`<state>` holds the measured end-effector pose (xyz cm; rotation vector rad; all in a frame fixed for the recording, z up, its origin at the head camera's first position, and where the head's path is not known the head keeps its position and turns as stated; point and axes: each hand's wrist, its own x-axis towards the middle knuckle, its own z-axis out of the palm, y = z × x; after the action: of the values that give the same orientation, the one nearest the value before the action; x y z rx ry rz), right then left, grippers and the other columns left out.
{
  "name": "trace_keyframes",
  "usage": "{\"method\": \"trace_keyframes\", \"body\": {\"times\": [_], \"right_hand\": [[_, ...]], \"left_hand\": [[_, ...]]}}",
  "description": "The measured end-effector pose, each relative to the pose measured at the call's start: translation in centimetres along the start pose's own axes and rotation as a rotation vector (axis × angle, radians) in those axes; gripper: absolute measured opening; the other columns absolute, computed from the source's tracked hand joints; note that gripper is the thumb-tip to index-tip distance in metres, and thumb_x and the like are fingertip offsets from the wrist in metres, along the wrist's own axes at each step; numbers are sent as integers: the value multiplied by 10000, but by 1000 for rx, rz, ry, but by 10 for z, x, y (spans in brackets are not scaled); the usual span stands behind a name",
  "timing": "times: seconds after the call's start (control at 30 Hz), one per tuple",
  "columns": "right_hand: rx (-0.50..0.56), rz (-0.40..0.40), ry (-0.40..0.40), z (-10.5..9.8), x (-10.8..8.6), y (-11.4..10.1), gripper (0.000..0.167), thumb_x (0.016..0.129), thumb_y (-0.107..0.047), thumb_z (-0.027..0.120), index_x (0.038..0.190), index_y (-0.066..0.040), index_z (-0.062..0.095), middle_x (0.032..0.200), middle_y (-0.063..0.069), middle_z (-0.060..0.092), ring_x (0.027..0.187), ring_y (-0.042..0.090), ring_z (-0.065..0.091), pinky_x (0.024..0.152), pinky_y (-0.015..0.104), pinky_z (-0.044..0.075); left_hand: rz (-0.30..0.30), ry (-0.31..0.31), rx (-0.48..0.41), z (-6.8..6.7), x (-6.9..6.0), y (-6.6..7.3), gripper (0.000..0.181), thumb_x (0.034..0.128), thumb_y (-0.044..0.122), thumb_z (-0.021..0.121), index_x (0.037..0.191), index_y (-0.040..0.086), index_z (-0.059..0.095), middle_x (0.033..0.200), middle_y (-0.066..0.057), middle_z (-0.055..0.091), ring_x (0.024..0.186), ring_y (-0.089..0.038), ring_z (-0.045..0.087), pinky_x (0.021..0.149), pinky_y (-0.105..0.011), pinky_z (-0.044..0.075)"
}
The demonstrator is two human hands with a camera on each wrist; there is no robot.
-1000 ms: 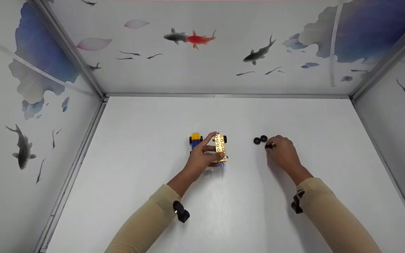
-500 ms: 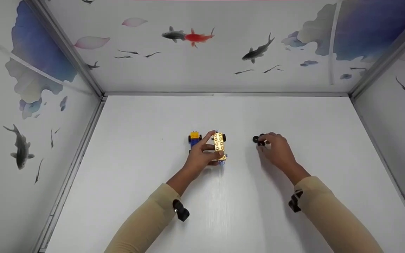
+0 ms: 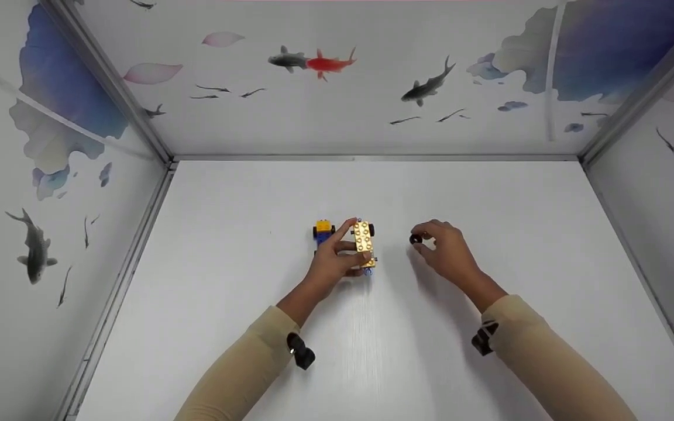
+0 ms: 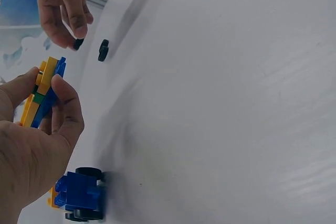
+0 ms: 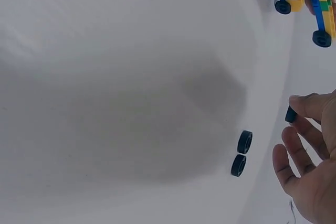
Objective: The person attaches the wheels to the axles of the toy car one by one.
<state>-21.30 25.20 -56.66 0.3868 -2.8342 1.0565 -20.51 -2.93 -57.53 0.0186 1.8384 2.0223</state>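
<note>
My left hand grips a building-block car, yellow studs facing up in the head view. From the left wrist, its yellow, green and blue layers show between thumb and fingers. A black wheel sits at one of its ends. My right hand pinches a small black wheel between thumb and forefinger, above the table and apart from the car. Two more black wheels, a nearer one and another, lie side by side on the table; the right hand hides them in the head view.
A second block car, blue and yellow with black wheels, stands on the white table just left of my left hand, which partly covers it. Printed walls with fish enclose the table at the back and sides.
My right hand has picked a wheel up from the group on the table and moved left with it, towards the held car. The left hand and its car have hardly moved.
</note>
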Motion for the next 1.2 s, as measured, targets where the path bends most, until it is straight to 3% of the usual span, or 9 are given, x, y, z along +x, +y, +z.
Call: {"method": "trace_keyframes", "body": {"times": [0.3,0.47,0.97,1.2], "right_hand": [[52,-50,-40,3,0,-20,314,960,28,822,1266,-16,763,1204,156,780,1093,366,776,872,548,651],[73,-59,-57,6,-1,-27,317,970,9,821,1278,-39,761,1213,141,783,1085,335,788,863,499,656],[195,-38,-139,13,-2,-45,363,988,19,798,1339,-55,740,1268,149,755,1129,324,799,945,478,675],[208,-69,-166,16,-4,-45,340,998,-4,796,1332,-54,755,1259,139,753,1110,315,802,945,463,682]], "left_hand": [[-23,17,5,-1,1,-3,913,984,78,842,1728,351,390,1346,-173,681,1045,-219,799,838,-348,698],[-36,24,11,-1,0,-3,901,984,98,848,1713,391,408,1365,-169,683,1068,-229,800,859,-357,697],[-34,26,-2,-1,1,-3,884,991,115,844,1704,415,414,1380,-178,687,1072,-239,796,881,-378,696],[-27,16,1,-1,1,-4,872,1002,109,830,1702,422,414,1374,-174,696,1071,-238,800,876,-367,696]]}}
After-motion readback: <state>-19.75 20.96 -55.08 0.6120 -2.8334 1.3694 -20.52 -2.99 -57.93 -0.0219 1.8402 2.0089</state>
